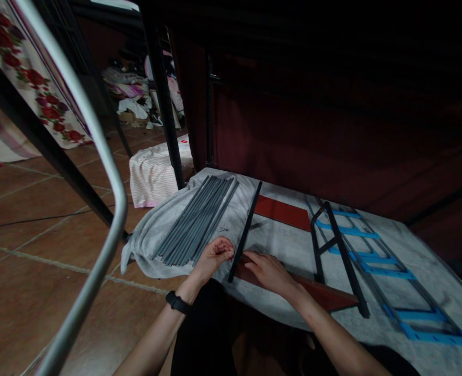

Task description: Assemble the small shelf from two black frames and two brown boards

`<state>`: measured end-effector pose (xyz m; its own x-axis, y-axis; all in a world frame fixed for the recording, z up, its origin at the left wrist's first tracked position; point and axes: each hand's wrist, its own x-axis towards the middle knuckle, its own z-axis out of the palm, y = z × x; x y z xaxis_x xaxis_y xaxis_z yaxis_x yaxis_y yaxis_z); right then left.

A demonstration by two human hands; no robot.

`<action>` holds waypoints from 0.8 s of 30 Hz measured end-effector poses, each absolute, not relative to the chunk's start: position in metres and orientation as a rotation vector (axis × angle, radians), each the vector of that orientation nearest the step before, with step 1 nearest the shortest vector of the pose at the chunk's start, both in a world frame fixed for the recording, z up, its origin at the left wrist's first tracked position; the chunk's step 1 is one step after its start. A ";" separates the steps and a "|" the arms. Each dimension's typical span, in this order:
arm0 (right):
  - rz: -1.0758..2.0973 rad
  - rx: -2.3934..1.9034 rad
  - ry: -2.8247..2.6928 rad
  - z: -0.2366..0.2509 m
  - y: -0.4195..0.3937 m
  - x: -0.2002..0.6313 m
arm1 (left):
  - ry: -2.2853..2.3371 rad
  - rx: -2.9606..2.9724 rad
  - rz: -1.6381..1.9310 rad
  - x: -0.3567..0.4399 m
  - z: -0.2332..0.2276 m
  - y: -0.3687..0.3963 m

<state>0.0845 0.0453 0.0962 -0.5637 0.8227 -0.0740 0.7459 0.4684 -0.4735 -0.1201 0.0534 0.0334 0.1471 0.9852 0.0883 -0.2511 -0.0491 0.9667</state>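
My left hand (216, 254), with a dark band on its wrist, is beside the left end of a black metal bar (247, 230). Its fingers are pinched together; whatever is between them is too small to make out. Across the bar, my right hand (269, 271) grips the near red-brown board (328, 297) at the end that meets the bar. This board spans from the bar to a black metal side frame (343, 256) with slanted braces. A second red-brown board (284, 211) lies farther back between the two. Several small metal pieces (223, 229) lie near my left hand.
A grey cloth (234, 196) covers the bed surface. Many grey metal tubes (197, 219) lie in a row on the left. Blue plastic and dark rod frames (388, 266) lie right. A pale curved rail (117, 193) and black posts (164, 109) stand left.
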 end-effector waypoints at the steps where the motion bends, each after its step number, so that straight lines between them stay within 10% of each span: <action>1: 0.700 -1.367 -2.547 0.096 0.045 0.084 | 0.877 1.150 1.247 -0.120 0.033 0.054; 24: 0.805 -1.369 -2.494 0.097 0.045 0.085 | 0.962 1.327 1.292 -0.121 0.031 0.050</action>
<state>0.0847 0.0451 0.0967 -0.5575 0.8247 -0.0952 0.7245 0.4274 -0.5407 -0.1212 0.0501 0.0306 0.1101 0.9762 0.1867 -0.1007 -0.1759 0.9792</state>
